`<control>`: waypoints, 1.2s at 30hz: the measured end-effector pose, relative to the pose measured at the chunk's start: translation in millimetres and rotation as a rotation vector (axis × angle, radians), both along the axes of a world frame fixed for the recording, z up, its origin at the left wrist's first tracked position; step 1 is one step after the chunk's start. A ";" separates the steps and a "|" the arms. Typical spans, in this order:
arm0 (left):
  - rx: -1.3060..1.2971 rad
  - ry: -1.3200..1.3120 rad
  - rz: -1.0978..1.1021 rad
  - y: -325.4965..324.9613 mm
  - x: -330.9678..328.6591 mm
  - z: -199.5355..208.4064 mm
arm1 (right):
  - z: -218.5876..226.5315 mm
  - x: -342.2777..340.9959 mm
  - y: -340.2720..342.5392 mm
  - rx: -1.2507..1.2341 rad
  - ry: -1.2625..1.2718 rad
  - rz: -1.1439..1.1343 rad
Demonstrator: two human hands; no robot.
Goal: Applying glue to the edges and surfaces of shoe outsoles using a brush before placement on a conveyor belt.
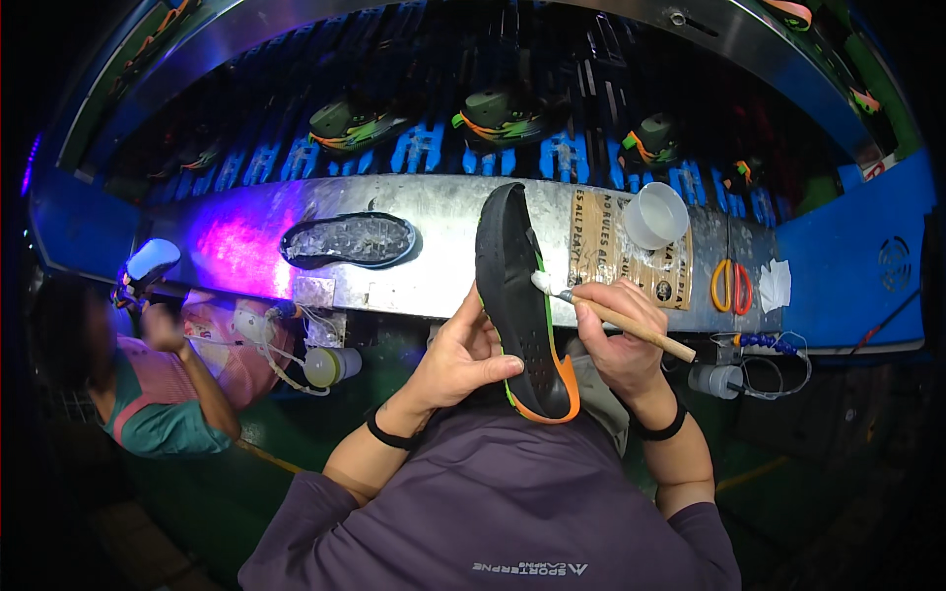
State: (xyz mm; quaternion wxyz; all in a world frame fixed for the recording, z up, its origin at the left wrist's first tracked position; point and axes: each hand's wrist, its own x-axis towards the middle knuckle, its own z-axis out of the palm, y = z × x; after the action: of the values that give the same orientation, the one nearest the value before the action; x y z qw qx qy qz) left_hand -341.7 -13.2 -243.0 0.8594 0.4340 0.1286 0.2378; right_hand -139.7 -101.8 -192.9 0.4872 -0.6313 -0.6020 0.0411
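Observation:
My left hand (448,362) grips a shoe sole (514,281) from its left side, with the thumb lying over the edge near the heel. The sole is black inside with a green and orange rim. It stands toe-up in front of my chest, its heel toward me. In my right hand (626,345) is a brush (650,335) with a wooden handle, pinched near its metal collar. The brush's whitish bristles are at the sole's right edge, around mid-length; I cannot tell whether they touch it.
On the metal bench (448,207) lies another dark sole (350,240). A translucent cup (656,217) stands on brown cardboard (596,251) near scissors (731,286) with orange and red handles. Behind, shoes (503,116) sit along a blue rack. A co-worker (177,384) holds a shoe at left.

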 end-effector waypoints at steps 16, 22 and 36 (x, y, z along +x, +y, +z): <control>0.058 -0.015 0.083 12.9 -5.2 3.5 | 3.1 -10.5 -18.4 -0.068 0.009 0.066; 0.065 -0.009 0.106 18.3 -7.2 3.7 | 5.2 -12.8 -24.2 -0.107 0.017 0.083; -0.046 -0.036 -0.021 14.6 -6.9 23.3 | -9.5 5.3 33.3 -0.081 0.381 -0.023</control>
State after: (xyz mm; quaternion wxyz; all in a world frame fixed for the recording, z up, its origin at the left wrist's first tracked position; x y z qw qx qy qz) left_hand -348.6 1.4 -219.7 0.8738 0.4110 0.1142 0.2335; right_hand -134.5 -68.6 -202.4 0.5671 -0.6381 -0.4893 0.1785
